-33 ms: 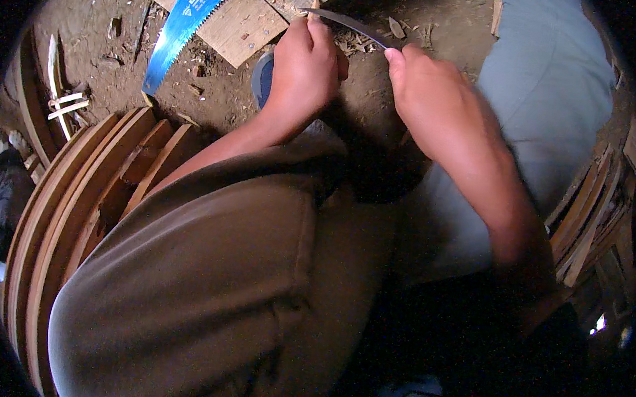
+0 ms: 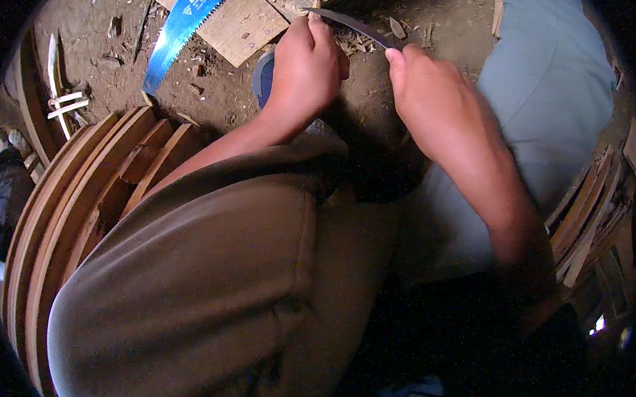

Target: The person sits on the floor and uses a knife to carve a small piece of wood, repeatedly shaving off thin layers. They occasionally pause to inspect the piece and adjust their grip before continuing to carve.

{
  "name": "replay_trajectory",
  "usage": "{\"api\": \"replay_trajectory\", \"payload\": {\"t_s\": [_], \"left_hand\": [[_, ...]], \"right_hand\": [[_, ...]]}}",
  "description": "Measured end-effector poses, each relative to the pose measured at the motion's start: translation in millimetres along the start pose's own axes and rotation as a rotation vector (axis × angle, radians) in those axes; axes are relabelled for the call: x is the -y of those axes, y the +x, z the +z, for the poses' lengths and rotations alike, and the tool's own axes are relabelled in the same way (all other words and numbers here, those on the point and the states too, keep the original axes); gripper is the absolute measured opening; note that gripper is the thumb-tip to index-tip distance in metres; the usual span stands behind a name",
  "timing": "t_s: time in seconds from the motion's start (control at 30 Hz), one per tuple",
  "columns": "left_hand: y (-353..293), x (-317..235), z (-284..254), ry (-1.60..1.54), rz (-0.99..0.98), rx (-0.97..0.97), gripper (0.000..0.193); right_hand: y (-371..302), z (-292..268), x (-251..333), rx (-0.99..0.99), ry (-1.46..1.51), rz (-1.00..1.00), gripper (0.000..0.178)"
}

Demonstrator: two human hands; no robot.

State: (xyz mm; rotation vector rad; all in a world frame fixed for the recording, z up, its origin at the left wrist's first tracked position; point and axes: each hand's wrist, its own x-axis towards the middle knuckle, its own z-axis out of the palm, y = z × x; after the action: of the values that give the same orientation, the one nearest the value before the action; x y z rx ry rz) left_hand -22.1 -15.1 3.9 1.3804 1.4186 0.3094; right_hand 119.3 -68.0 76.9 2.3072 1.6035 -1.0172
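My right hand [image 2: 439, 97] is closed round the handle of a knife, which the fingers hide. Its slim, curved blade [image 2: 357, 26] reaches leftward to the tip of my left hand [image 2: 306, 70]. That hand is closed on a small piece of wood [image 2: 316, 4], of which only a pale end shows beyond the thumb. The blade's far end lies against or very close to this wood; I cannot tell which. Beneath the left hand, part of a dark blue shoe [image 2: 266, 79] shows.
A blue pruning saw blade [image 2: 179, 40] lies at the upper left beside wooden boards [image 2: 243, 32]. Curved wooden strips [image 2: 55, 208] stand stacked at my left. More wood strips [image 2: 583, 210] lie at the right, past a grey-blue trouser leg [image 2: 550, 88]. Wood shavings litter the dirt floor [image 2: 380, 80].
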Motion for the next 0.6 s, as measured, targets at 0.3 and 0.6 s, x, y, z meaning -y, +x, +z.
{"api": "replay_trajectory", "payload": {"t_s": [0.3,0.6], "left_hand": [[-0.2,-6.4,0.9,-0.042,-0.025,0.027,0.042],[2.4,2.9,-5.5,-0.481,-0.119,0.188,0.033]], "right_hand": [[-9.9,15.0,10.9,-0.116,-0.132,0.041,0.040],[8.7,12.3,6.3,-0.126,-0.077,0.000,0.039]]}}
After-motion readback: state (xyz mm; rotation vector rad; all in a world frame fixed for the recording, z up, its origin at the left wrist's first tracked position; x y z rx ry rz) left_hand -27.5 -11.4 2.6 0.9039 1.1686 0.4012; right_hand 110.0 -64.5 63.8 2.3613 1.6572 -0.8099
